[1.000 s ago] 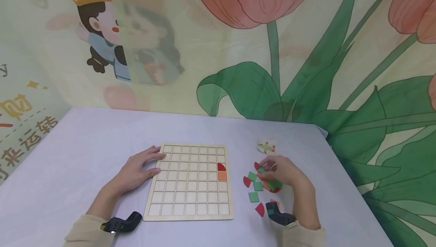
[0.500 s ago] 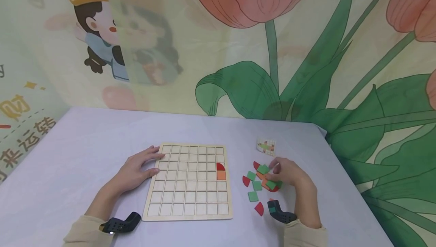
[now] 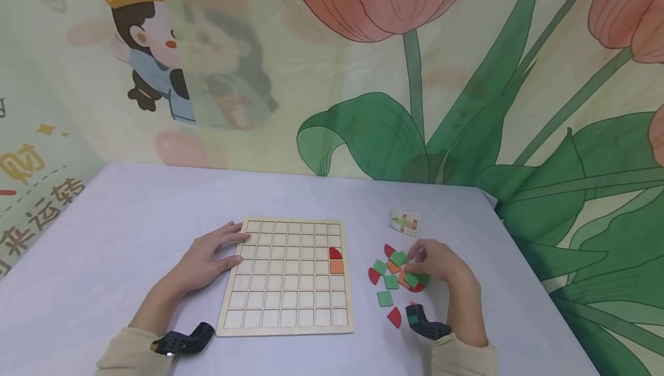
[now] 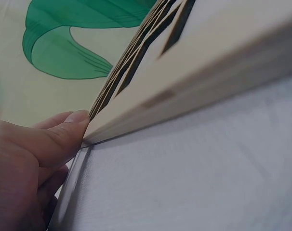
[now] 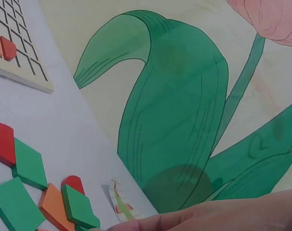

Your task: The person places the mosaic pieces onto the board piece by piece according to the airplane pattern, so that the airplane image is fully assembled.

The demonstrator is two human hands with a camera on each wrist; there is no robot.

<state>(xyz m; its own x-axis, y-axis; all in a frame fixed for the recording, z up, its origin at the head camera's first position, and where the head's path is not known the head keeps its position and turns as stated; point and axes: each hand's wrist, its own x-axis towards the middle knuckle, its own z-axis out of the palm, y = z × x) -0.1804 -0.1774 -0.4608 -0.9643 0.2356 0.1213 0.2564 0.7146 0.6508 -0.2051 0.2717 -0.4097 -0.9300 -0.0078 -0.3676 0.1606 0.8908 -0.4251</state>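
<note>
My left hand point(image 3: 210, 258) rests at the left edge of a wooden grid board point(image 3: 233, 301), its thumb and fingers spread along the frame. The left wrist view shows that thumb point(image 4: 64, 137) against the board's corner. Near the board's right side, a red quarter-circle tile point(image 3: 335, 253) sits in the cell above an orange square tile point(image 3: 336, 267). My right hand point(image 3: 438, 260) is over the right side of a loose tile pile, with thumb and index finger apart and no tile visible between them. Beside its fingertips lie a green square tile point(image 3: 398, 258) and an orange tile point(image 3: 394, 267).
A small pattern card point(image 3: 404, 223) stands behind the pile. Several loose tiles spread toward me, among them a green square point(image 3: 385, 299) and a red quarter-circle point(image 3: 394, 317). White cloth point(image 3: 290, 191) covers the table, with a printed backdrop point(image 3: 332, 76) behind it.
My right hand has drawn back slightly to the right from the green square at the top of the pile, which now shows uncovered. The left hand and the board stay put.
</note>
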